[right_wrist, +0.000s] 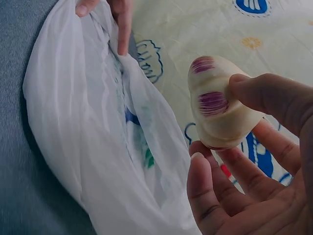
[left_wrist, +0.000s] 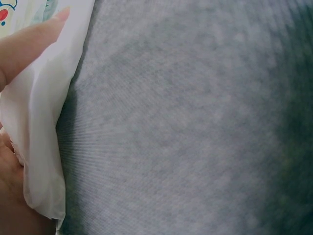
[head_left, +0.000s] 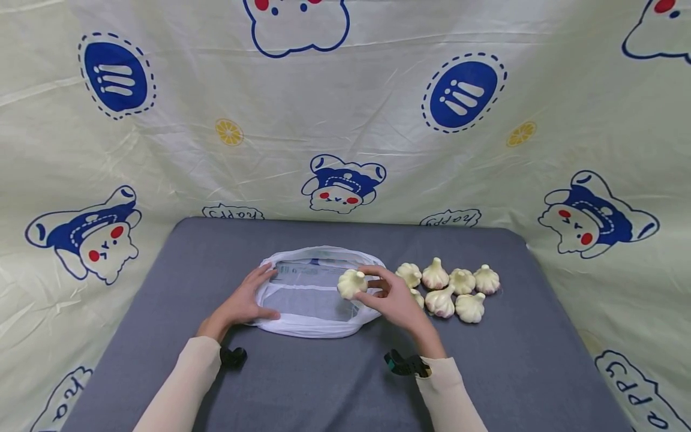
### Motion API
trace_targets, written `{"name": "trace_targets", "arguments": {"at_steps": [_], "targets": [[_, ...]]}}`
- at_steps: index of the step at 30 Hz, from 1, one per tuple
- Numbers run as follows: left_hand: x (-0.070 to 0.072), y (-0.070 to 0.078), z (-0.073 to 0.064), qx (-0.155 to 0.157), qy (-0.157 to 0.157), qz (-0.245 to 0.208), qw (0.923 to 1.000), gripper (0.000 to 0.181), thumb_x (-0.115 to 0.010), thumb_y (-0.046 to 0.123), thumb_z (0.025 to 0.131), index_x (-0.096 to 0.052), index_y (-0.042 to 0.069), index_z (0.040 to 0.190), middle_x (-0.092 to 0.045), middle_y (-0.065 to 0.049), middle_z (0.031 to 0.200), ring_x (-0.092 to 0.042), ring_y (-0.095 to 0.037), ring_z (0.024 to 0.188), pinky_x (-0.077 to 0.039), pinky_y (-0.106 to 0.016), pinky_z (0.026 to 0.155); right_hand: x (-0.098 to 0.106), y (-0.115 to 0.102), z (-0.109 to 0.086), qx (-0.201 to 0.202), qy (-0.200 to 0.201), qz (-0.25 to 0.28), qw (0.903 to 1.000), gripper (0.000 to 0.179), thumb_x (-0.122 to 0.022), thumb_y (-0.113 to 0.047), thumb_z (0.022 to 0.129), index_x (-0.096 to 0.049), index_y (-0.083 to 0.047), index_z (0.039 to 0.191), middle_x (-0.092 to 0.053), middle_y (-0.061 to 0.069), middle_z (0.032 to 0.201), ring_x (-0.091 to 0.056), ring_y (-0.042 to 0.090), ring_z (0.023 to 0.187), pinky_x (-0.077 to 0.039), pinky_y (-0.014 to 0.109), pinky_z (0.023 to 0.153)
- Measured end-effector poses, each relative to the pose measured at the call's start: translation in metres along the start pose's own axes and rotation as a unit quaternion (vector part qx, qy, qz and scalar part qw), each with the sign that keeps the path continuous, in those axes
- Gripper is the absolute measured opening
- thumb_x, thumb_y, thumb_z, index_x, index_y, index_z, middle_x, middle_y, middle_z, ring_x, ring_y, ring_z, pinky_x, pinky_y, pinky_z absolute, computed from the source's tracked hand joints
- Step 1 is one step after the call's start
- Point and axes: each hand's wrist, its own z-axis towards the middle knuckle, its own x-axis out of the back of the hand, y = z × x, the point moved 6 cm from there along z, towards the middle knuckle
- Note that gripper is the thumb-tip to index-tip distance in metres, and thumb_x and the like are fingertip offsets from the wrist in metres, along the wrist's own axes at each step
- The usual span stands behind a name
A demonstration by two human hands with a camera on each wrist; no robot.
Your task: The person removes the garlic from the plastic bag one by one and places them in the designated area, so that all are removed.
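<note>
A white plastic bag lies with its mouth spread wide, grey and blue print showing inside. At its left end my left hand holds the rim, thumb over the near edge and fingers over the far one. My right hand pinches a garlic bulb between thumb and fingers above the right part of the mouth. Purple streaks mark this bulb's pale skin in the right wrist view. In the left wrist view the left thumb lies across the white plastic.
Several garlic bulbs sit in two rough rows right of the bag, one partly hidden by the right hand. Grey cloth covers the table. A pale printed curtain hangs behind and at both sides.
</note>
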Motion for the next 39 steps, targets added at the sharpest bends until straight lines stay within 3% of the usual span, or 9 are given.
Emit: {"name": "trace_targets", "arguments": {"at_steps": [6, 12, 27, 39], "targets": [[0.000, 0.001, -0.001, -0.003, 0.000, 0.000, 1.0000, 0.104, -0.093, 0.030, 0.072, -0.039, 0.003, 0.157, -0.021, -0.017, 0.171, -0.011, -0.044, 0.158, -0.018, -0.071, 0.121, 0.021, 0.006, -0.017, -0.002, 0.041, -0.012, 0.9991, 0.050, -0.079, -0.020, 0.092, -0.062, -0.015, 0.138, -0.060, 0.014, 0.142, -0.064, 0.034, 0.120, -0.057, 0.030, 0.086], [0.001, 0.002, -0.001, -0.005, 0.001, -0.003, 1.0000, 0.104, -0.093, 0.030, 0.072, -0.039, 0.002, 0.157, -0.021, -0.018, 0.170, -0.011, -0.045, 0.158, -0.017, -0.071, 0.121, 0.037, 0.016, -0.033, 0.009, 0.078, 0.012, 0.9968, 0.050, -0.078, -0.012, 0.092, -0.061, -0.008, 0.138, -0.061, 0.016, 0.139, -0.065, 0.036, 0.120, -0.058, 0.027, 0.088], [0.001, 0.004, 0.000, -0.012, 0.005, 0.003, 0.9999, 0.104, -0.093, 0.032, 0.072, -0.040, 0.001, 0.156, -0.023, -0.019, 0.170, -0.011, -0.047, 0.157, -0.016, -0.073, 0.121, 0.088, 0.026, -0.079, -0.034, 0.150, -0.046, 0.9870, 0.052, -0.078, -0.016, 0.093, -0.059, -0.006, 0.140, -0.058, 0.011, 0.139, -0.063, -0.005, 0.106, -0.057, 0.018, 0.084], [-0.001, 0.000, 0.000, -0.004, 0.006, 0.005, 1.0000, 0.105, -0.093, 0.031, 0.071, -0.040, 0.003, 0.157, -0.023, -0.018, 0.170, -0.011, -0.045, 0.157, -0.016, -0.072, 0.121, 0.135, 0.043, -0.112, -0.068, 0.211, -0.091, 0.9709, 0.057, -0.076, -0.021, 0.096, -0.053, -0.005, 0.146, -0.051, 0.013, 0.145, -0.057, -0.015, 0.106, -0.053, 0.011, 0.081]]}}
